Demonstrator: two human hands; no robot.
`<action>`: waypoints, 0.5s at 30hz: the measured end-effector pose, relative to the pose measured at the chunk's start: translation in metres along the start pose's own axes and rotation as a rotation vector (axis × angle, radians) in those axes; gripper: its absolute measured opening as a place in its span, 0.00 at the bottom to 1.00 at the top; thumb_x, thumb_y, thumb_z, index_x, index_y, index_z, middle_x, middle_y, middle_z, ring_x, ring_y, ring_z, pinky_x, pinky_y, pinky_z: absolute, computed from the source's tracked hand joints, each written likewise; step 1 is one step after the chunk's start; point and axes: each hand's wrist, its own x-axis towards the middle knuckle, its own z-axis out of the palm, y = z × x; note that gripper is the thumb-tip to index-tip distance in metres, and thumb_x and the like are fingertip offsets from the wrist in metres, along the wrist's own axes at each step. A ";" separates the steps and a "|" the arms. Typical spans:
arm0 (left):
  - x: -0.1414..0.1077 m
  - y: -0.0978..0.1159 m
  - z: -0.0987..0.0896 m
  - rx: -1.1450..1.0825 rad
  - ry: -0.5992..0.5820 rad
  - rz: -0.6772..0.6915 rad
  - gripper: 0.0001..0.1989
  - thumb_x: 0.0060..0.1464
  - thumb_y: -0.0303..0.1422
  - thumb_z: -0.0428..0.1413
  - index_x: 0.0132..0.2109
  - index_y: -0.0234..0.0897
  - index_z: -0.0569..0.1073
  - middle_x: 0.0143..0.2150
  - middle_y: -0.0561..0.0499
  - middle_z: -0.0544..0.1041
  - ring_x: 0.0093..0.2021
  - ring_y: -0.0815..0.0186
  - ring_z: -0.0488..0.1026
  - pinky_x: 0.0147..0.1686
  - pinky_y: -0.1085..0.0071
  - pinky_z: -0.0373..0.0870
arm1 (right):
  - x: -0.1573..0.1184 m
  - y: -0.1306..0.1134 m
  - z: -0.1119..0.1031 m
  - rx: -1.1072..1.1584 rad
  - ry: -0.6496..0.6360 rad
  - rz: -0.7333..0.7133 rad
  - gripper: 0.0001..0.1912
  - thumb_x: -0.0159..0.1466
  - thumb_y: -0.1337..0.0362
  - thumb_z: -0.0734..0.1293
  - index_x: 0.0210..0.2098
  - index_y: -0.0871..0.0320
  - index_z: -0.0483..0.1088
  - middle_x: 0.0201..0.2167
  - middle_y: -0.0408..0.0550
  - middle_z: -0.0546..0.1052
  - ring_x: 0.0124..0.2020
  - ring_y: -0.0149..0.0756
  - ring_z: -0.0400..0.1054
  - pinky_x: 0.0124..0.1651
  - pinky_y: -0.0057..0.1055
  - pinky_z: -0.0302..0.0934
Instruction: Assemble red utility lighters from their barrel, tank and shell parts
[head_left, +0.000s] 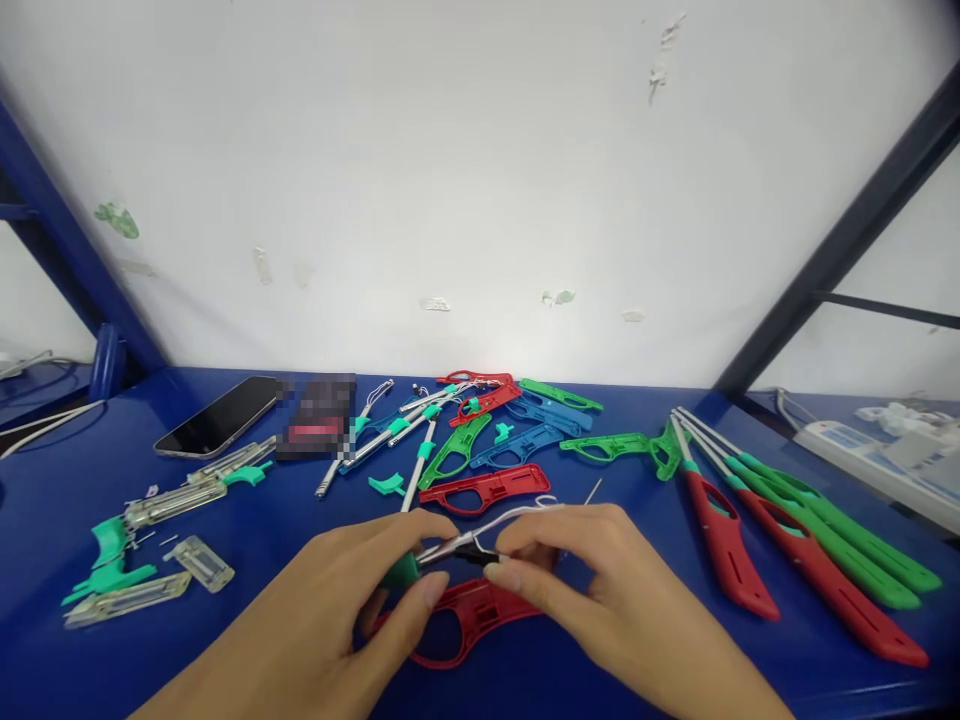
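Note:
My left hand [375,590] is closed, its thumb and fingers around the green-collared end of a metal lighter tube [439,550]. Between the thumb and fingers of my right hand [577,580] is a small black part [471,552], which meets the tube's end. A thin white wire [510,515] loops above it. Beneath both hands lies a red lighter handle half [480,620], partly hidden by them. Just beyond, another red handle half [495,487] rests on the blue table [300,560].
Loose handle halves, including a blue one [525,445], and metal tubes lie at the back. Clear fuel tanks [202,563] and green triggers [112,550] are at left, near a phone [221,415]. Assembled lighters [750,560] fan out at right. A white wall [480,180] stands behind.

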 end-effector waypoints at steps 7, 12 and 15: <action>0.012 0.011 -0.004 -0.229 -0.196 -0.109 0.11 0.77 0.41 0.49 0.47 0.53 0.76 0.37 0.63 0.82 0.31 0.69 0.77 0.32 0.76 0.72 | -0.004 0.005 -0.001 -0.018 -0.010 0.023 0.11 0.75 0.56 0.71 0.36 0.49 0.77 0.30 0.33 0.79 0.31 0.28 0.69 0.37 0.25 0.60; 0.011 0.008 -0.007 -0.231 -0.232 -0.138 0.10 0.76 0.40 0.48 0.46 0.50 0.73 0.39 0.60 0.80 0.34 0.67 0.76 0.36 0.72 0.70 | -0.005 0.003 -0.004 -0.034 0.010 0.052 0.12 0.75 0.52 0.70 0.38 0.49 0.79 0.32 0.35 0.82 0.32 0.30 0.71 0.38 0.26 0.63; 0.011 0.008 -0.011 -0.214 -0.279 -0.163 0.09 0.76 0.40 0.48 0.47 0.49 0.72 0.39 0.60 0.80 0.34 0.68 0.76 0.35 0.72 0.68 | -0.006 0.001 -0.005 -0.048 0.029 0.088 0.11 0.75 0.51 0.70 0.39 0.48 0.80 0.32 0.35 0.82 0.32 0.30 0.72 0.39 0.25 0.64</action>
